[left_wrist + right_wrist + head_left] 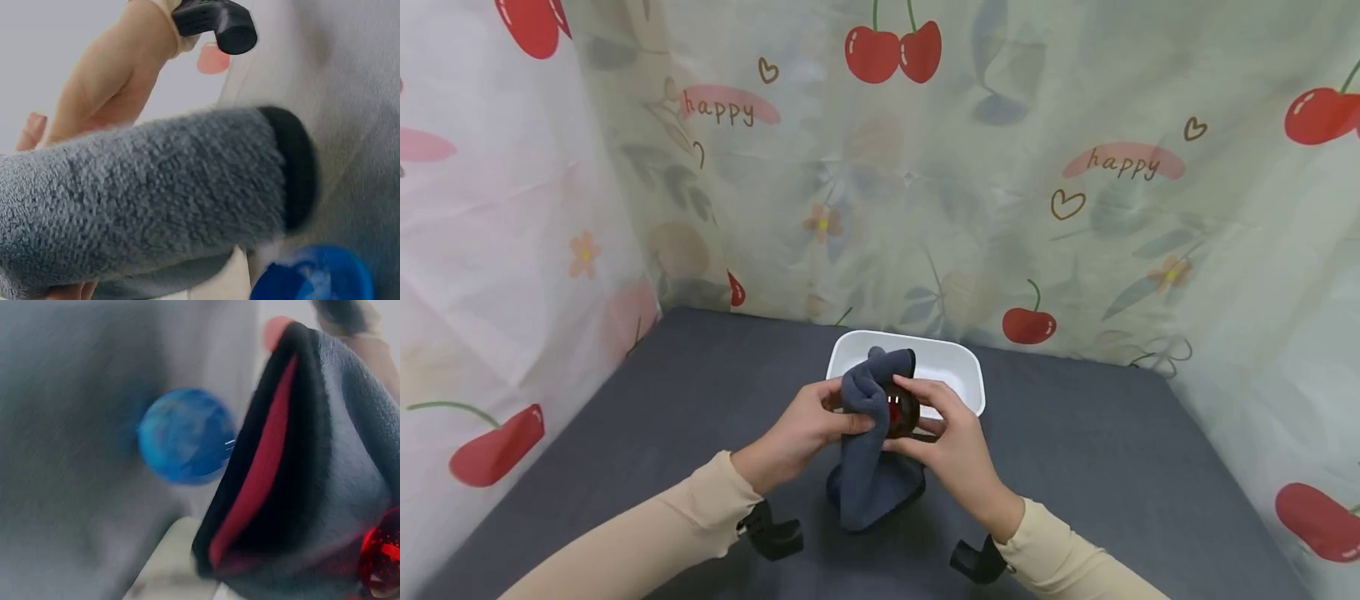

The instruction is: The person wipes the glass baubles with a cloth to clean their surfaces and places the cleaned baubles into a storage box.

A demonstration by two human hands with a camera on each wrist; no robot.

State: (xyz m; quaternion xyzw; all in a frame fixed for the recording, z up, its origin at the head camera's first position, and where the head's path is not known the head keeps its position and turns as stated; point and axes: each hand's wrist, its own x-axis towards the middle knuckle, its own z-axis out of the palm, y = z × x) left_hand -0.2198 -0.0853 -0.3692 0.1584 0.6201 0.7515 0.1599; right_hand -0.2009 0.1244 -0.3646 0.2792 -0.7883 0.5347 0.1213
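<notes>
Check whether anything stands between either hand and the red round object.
The gray cloth stands between the left hand, which pinches it, and the red object. Nothing visible stands between that object and the right hand, which holds it.

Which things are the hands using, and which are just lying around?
For the job, it looks like:
the left hand, gripping
the gray cloth
the right hand, pinching
the dark red thing

Probably just lying about for now:
the white tray, behind the hands
the blue round thing
</notes>
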